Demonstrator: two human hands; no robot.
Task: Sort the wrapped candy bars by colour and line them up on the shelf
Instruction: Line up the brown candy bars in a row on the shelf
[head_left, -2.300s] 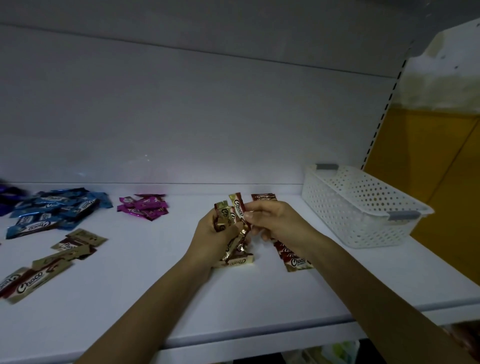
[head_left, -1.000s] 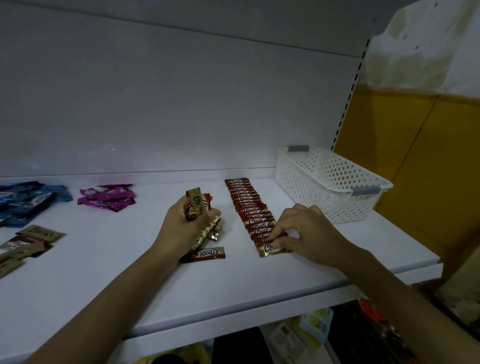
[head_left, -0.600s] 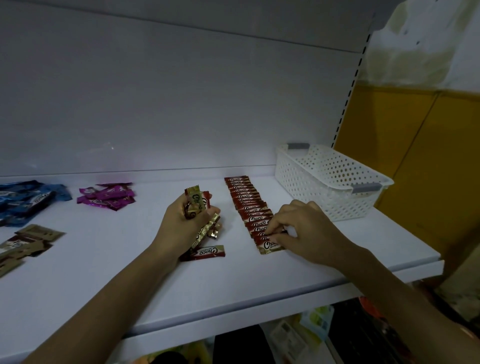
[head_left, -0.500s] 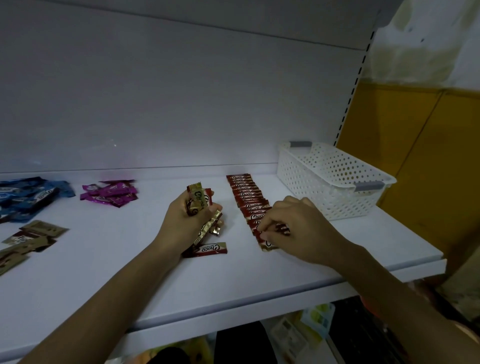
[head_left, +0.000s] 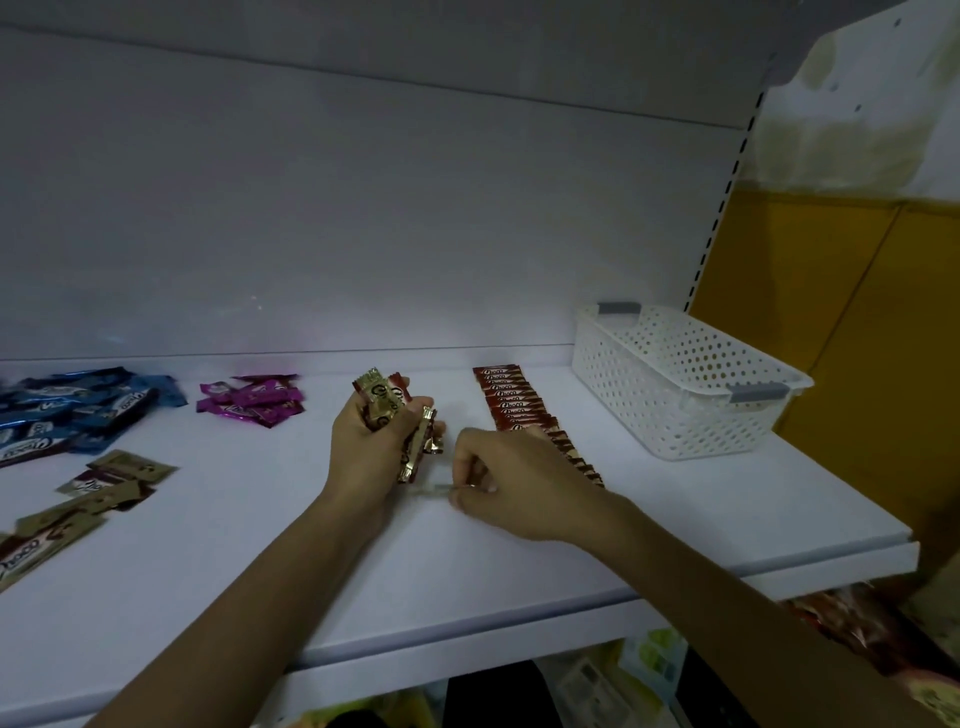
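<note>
On the white shelf (head_left: 727, 514), a row of red candy bars (head_left: 511, 400) runs from the back wall toward the front, overlapping like tiles. My left hand (head_left: 366, 460) grips a bunch of gold and red bars (head_left: 382, 402) upright, left of the row. My right hand (head_left: 519, 488) lies just right of it, fingers curled, pinching a loose bar (head_left: 431, 489) that lies flat on the shelf and looks blurred. The hand covers the row's front end.
A white perforated basket (head_left: 675, 384) stands at the back right. A magenta pile (head_left: 254, 400), a blue pile (head_left: 78, 410) and several gold-brown bars (head_left: 104, 483) lie to the left. The shelf's front edge is near my forearms.
My right hand left the front end of the red row and moved left to the loose bar beside my left hand. The left hand kept its bunch.
</note>
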